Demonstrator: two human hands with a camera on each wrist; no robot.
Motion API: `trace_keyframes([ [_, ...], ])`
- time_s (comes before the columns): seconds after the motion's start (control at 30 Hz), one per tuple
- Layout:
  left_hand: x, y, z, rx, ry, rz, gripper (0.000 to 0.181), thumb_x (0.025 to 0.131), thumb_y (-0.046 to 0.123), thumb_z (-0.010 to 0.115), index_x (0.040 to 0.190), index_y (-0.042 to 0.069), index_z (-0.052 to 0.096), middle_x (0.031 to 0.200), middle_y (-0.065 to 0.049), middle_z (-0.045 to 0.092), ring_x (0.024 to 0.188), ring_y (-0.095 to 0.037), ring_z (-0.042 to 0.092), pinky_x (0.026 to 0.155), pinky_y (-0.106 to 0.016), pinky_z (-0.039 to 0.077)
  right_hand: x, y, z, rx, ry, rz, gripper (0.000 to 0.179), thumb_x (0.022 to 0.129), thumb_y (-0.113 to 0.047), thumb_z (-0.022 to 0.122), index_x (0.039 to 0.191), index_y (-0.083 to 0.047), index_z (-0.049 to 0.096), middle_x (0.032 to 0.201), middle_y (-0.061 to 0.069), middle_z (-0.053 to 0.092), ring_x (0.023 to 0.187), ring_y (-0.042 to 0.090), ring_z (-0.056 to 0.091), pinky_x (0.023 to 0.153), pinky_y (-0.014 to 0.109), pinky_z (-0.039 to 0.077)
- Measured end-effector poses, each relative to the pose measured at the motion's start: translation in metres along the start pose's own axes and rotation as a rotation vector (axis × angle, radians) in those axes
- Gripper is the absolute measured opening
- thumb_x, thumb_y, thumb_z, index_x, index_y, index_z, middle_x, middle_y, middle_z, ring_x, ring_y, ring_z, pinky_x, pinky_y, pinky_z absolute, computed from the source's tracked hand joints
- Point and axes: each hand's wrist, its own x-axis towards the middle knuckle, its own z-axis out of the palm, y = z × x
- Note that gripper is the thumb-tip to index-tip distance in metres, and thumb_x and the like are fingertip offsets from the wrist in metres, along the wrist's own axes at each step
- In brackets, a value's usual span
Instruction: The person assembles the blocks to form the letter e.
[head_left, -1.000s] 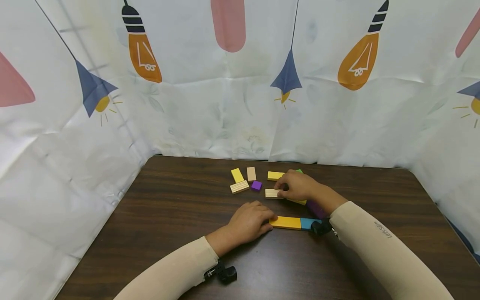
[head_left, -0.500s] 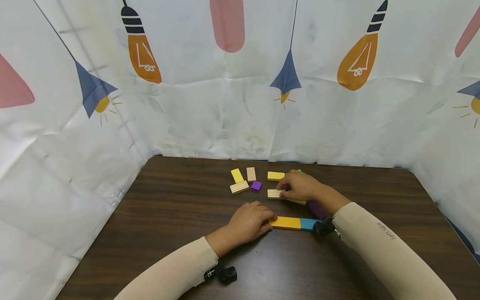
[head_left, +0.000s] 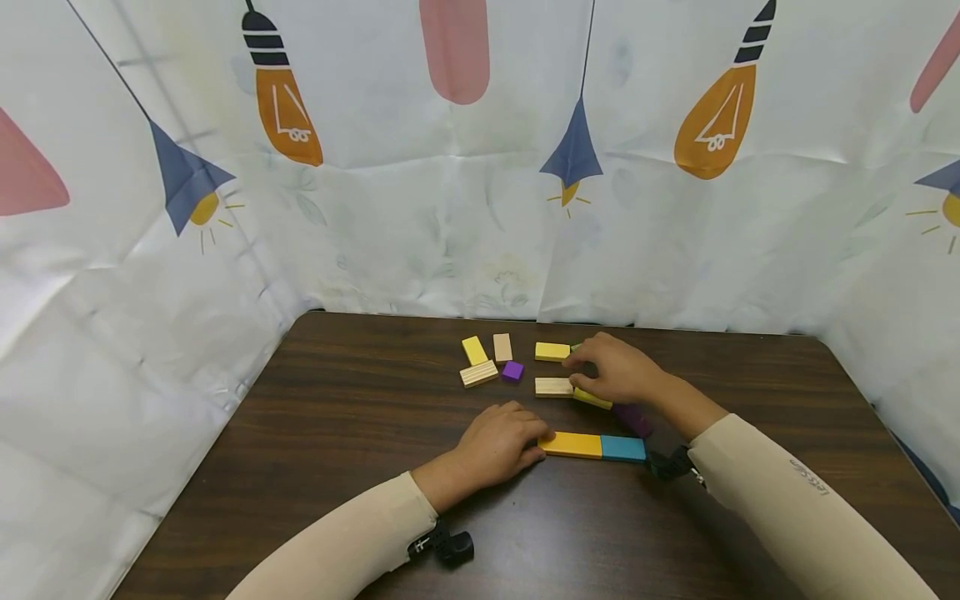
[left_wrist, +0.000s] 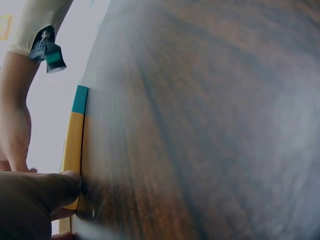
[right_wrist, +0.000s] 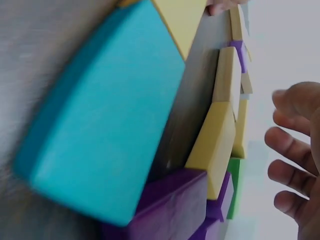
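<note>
My left hand [head_left: 495, 446] rests on the table and pinches the left end of an orange wooden block [head_left: 573, 445] between thumb and fingers. A blue block [head_left: 622, 449] meets that block's right end, making one straight bar. Over the rear blocks hovers my right hand [head_left: 615, 368], its fingers [right_wrist: 290, 145] loosely bent and holding nothing. Its fingertips are close to a natural-wood block [head_left: 552, 387], which lies end to end with a yellow block [head_left: 592, 399]. A dark purple block [head_left: 632, 419] continues from there, partly under the right wrist in the head view.
Behind these lies another yellow block [head_left: 552, 352], and a green block [right_wrist: 234, 187] shows in the right wrist view. Further left sit a yellow block [head_left: 475, 351], a tan block [head_left: 502, 347], a ridged wooden block [head_left: 478, 374] and a small purple block [head_left: 513, 372]. A printed curtain [head_left: 450, 233] hangs behind the table.
My right hand slid the natural-wood block slightly right, against the yellow block, then let go and moved up and right. The left hand has stayed put on the orange block.
</note>
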Motion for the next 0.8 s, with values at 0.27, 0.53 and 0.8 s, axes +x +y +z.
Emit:
trace_keyframes([
  [0.27, 0.001, 0.0, 0.0, 0.005, 0.005, 0.005, 0.021, 0.095, 0.031, 0.075, 0.115, 0.023, 0.076, 0.113, 0.01, 0.073, 0.105, -0.016, 0.062, 0.086, -0.036, 0.052, -0.035, -0.004, -0.005, -0.062, 0.05, -0.022, 0.026, 0.097, -0.026, 0.071, 0.121, -0.015, 0.075, 0.116, -0.002, 0.069, 0.104, 0.021, 0.061, 0.081, 0.042, 0.054],
  [0.53, 0.0, 0.001, -0.001, 0.007, 0.011, 0.002, 0.021, 0.096, 0.031, 0.075, 0.115, 0.023, 0.076, 0.114, 0.01, 0.073, 0.106, -0.016, 0.062, 0.085, -0.035, 0.053, -0.067, -0.012, -0.001, -0.1, 0.095, -0.086, 0.022, 0.093, -0.023, 0.076, 0.114, -0.015, 0.077, 0.105, -0.003, 0.068, 0.084, 0.017, 0.059, 0.064, 0.029, 0.052],
  [0.8, 0.0, 0.001, -0.001, 0.005, -0.005, -0.011, 0.023, 0.096, 0.032, 0.074, 0.117, 0.024, 0.076, 0.116, 0.01, 0.072, 0.107, -0.016, 0.062, 0.087, -0.036, 0.052, -0.094, -0.024, 0.013, -0.046, 0.099, -0.142, 0.021, 0.093, -0.02, 0.076, 0.114, -0.017, 0.075, 0.104, -0.008, 0.066, 0.083, 0.009, 0.058, 0.064, 0.025, 0.052],
])
